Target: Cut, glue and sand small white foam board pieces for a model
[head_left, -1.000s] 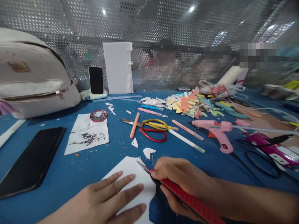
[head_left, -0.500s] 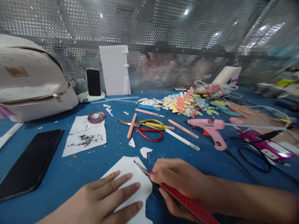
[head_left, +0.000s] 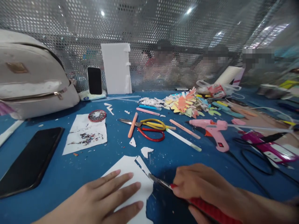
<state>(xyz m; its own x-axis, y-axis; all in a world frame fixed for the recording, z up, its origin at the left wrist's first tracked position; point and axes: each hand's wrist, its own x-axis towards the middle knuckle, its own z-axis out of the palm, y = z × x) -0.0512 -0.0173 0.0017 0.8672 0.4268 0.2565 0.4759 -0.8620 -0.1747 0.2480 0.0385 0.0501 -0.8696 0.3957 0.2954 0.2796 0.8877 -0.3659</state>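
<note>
My left hand (head_left: pixel 102 194) lies flat with fingers spread on a white foam sheet (head_left: pixel 126 163), holding it against the blue table. The sheet has a ragged right edge. In my right hand (head_left: pixel 203 183) is a red-handled craft knife (head_left: pixel 163 183), gripped in closed fingers. Its blade tip touches the sheet's right edge. A narrow white strip (head_left: pixel 143 165) stands slightly apart from the sheet along a cut line. Just beyond lie two small white offcuts, one notched (head_left: pixel 146 151) and one triangular (head_left: pixel 132 142).
Scissors (head_left: pixel 151 127) with yellow and red handles lie ahead among marker pens (head_left: pixel 183 139). A pink glue gun (head_left: pixel 213 127) and its cable sit right, near a purple power strip (head_left: pixel 268 146). Left are a phone (head_left: pixel 32 161), glitter on paper (head_left: pixel 77 127) and a backpack (head_left: pixel 35 77). Scraps (head_left: pixel 182 102) pile behind.
The knife and my right hand have moved right and toward me along the sheet. A gap now shows beside the narrow strip. My left hand has stayed in place.
</note>
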